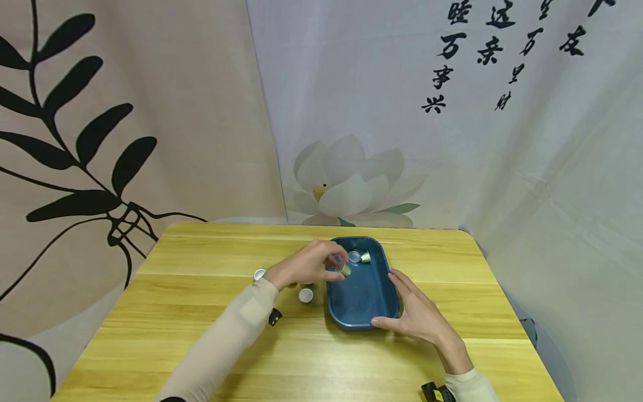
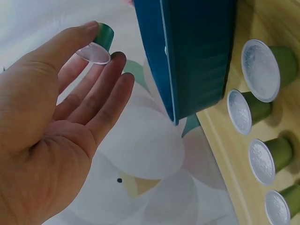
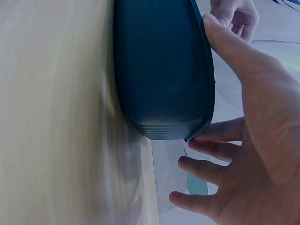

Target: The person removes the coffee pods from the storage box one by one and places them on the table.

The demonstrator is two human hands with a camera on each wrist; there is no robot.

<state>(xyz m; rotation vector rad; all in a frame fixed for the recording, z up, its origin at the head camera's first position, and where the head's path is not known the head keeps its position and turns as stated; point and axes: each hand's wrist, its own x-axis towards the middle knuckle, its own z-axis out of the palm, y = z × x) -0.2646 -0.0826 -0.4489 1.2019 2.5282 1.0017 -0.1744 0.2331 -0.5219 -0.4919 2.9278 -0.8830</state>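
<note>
My left hand [image 1: 311, 263] is over the left side of a deep blue rectangular tray [image 1: 363, 304]. Between thumb and fingers it pinches a green coffee capsule [image 2: 106, 37] with a pale, flared lid. Two more capsules lie at the tray's far end: one shows its round silvery lid [image 1: 354, 257], the other is a green capsule [image 1: 365, 257] tipped on its side. My right hand [image 1: 419, 312] rests at the tray's near right corner, thumb on the near rim and extended fingers along the right side, the lower ones spread apart in the right wrist view.
Several green capsules with white lids stand on the wooden table left of the tray, such as a capsule [image 1: 306, 295] near its left wall and another capsule [image 1: 259, 274] beyond my left wrist. My left forearm partly hides others. A printed cloth [image 1: 361, 111] hangs behind the table.
</note>
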